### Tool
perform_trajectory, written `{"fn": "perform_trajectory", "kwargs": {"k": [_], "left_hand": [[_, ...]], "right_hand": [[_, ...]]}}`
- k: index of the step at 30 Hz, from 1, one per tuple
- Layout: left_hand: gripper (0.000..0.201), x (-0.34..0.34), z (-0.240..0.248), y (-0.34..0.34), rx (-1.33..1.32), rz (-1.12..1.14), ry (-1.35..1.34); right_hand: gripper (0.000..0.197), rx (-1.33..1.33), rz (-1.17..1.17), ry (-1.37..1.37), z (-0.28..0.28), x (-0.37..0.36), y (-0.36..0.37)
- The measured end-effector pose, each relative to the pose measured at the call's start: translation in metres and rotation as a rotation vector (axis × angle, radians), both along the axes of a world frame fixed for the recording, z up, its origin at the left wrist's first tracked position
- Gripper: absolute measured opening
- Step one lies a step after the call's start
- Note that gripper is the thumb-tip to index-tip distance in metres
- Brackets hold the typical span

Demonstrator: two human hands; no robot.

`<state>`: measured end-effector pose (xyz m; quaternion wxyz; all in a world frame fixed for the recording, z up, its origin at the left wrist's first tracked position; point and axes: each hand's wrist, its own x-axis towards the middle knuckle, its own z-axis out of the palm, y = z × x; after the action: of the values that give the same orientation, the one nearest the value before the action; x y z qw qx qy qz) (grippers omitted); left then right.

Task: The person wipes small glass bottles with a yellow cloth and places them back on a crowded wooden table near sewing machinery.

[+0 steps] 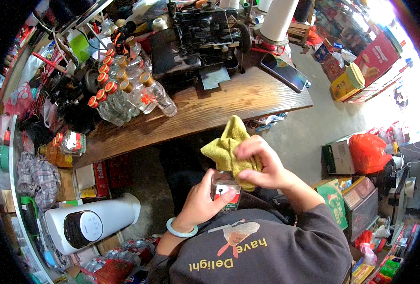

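Bottle (222,188) is in front of the shirt (285,246), wrapped by the left hand (196,201); the right hand (269,166) bunches a yellow cloth (229,147) at its upper end. Wiping seems under way, unfinished; whether the grouped bottles (136,97) on the table (219,105) are wiped, I cannot tell.

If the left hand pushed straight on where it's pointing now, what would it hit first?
Most likely the yellow-green cloth at the right hand, just ahead of the left hand and its bottle; depth there is hard to judge.
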<state>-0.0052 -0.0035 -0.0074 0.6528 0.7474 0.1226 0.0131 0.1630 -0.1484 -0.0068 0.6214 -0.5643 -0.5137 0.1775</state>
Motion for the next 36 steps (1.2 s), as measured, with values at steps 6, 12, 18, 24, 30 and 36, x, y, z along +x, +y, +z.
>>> {"fn": "perform_trajectory", "kwargs": {"k": [6,12,18,24,30,36], "left_hand": [[0.059,0.003,0.008,0.008,0.443,-0.109,-0.063],[0.04,0.009,0.001,-0.005,0.894,-0.051,-0.147],[0.04,0.009,0.002,-0.006,0.868,-0.021,-0.193],[0.05,0.0,-0.012,-0.009,-0.164,-0.103,-0.02],[0.053,0.002,-0.015,0.0,-0.709,0.083,-0.096],[0.048,0.006,-0.011,0.001,-0.621,0.199,-0.119]], "right_hand": [[0.037,-0.198,0.136,-0.276,0.016,0.01,0.009],[0.021,-0.436,-0.153,-0.434,0.019,-0.004,0.015],[0.035,-0.536,0.068,0.617,0.003,0.006,0.017],[0.039,-0.436,0.182,0.85,-0.012,0.007,0.013],[0.05,-0.258,0.194,0.552,-0.002,-0.013,0.013],[0.054,-0.332,0.249,0.458,-0.006,-0.014,0.015]]}}
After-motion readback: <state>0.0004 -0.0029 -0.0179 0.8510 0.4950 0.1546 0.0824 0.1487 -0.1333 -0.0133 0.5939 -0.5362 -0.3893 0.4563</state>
